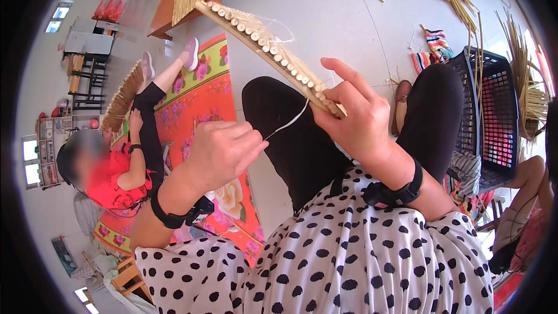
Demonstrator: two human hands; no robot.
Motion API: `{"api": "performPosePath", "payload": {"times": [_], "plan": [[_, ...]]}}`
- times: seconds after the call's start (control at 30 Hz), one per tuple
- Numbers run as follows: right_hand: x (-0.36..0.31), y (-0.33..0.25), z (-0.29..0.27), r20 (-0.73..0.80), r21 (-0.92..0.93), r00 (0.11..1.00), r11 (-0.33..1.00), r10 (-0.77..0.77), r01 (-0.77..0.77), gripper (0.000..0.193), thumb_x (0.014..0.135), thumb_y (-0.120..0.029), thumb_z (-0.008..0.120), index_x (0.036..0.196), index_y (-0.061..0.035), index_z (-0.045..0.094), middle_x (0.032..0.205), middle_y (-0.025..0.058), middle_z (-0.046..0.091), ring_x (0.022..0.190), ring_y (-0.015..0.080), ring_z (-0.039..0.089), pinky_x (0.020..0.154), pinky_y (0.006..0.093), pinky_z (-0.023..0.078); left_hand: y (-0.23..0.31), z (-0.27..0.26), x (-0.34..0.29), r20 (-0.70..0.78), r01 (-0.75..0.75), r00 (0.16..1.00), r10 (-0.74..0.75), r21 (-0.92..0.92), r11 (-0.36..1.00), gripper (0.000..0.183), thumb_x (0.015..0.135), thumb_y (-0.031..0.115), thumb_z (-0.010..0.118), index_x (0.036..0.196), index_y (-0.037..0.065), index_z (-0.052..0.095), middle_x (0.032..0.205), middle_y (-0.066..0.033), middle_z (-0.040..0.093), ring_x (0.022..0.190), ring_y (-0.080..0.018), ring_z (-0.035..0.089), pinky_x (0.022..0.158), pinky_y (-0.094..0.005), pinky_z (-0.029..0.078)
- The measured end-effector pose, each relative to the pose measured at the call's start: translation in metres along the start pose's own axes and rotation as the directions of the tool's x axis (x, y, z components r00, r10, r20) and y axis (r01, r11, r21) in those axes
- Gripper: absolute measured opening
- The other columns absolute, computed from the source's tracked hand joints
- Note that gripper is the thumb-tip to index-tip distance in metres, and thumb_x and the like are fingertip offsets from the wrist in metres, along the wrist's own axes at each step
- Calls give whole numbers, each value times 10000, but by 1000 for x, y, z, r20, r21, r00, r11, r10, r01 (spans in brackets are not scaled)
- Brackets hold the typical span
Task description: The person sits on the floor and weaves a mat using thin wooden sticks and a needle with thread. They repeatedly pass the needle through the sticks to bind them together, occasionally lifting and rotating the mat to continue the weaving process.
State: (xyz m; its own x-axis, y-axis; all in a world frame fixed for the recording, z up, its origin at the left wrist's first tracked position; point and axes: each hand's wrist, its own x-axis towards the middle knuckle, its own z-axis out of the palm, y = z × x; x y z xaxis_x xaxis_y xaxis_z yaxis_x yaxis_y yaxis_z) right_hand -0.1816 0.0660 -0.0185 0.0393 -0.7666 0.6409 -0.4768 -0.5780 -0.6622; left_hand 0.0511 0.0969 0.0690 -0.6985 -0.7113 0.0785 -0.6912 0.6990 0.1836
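Observation:
My right hand (357,113) grips the near end of a panel of dry stalks (264,38), its thumb and lower fingers pinched round the edge while the index finger points up. The stalks lie side by side, their round cut ends in a row along a thin wooden strip (244,38). The panel slants up and away to the left above my knees. A white string (293,121) runs from that near end down to my left hand (226,151), closed on it in a fist at the left. Loose white thread (282,39) also trails over the stalks.
A person (125,168) in red sits at the left beside a floral orange mat (203,99), with another stalk panel (121,102). At the right stands a black plastic crate (488,168) near stalk bundles (529,93). A wooden table (165,9) bears a stalk mat at the top.

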Motion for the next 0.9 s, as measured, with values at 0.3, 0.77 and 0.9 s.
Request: {"api": "performPosePath", "payload": {"times": [0.3, 0.77, 0.9], "plan": [[-4, -5, 3, -31, 19, 999, 1000, 6, -5, 233, 621, -9, 805, 718, -32, 594, 1208, 157, 661, 710, 219, 705, 565, 286, 562, 10, -2, -3, -434, 160, 867, -245, -223, 962, 155, 781, -50, 731, 922, -16, 677, 849, -126, 668, 706, -198, 654, 619, -276, 516], [-3, -13, -1, -49, 71, 997, 996, 57, -53, 476, 598, -43, 820, 998, -54, 563, 1314, 153, 516, 826, 254, 666, 661, 347, 552, 15, 45, 18, -432, -446, 790, -435, -892, 75, 289, 869, 250, 747, 865, 25, 566, 788, -197, 679, 653, -305, 688, 623, -427, 592], [-2, -12, 0, -85, 49, 996, 999, 22, -18, 556, 557, -28, 863, 991, -53, 515, 1307, 201, 516, 786, 256, 674, 583, 323, 543, 9, 43, 11, -300, -249, 868, -396, -952, 176, 225, 893, 199, 734, 934, 11, 617, 701, -78, 592, 514, -135, 533, 495, -260, 462]]}}
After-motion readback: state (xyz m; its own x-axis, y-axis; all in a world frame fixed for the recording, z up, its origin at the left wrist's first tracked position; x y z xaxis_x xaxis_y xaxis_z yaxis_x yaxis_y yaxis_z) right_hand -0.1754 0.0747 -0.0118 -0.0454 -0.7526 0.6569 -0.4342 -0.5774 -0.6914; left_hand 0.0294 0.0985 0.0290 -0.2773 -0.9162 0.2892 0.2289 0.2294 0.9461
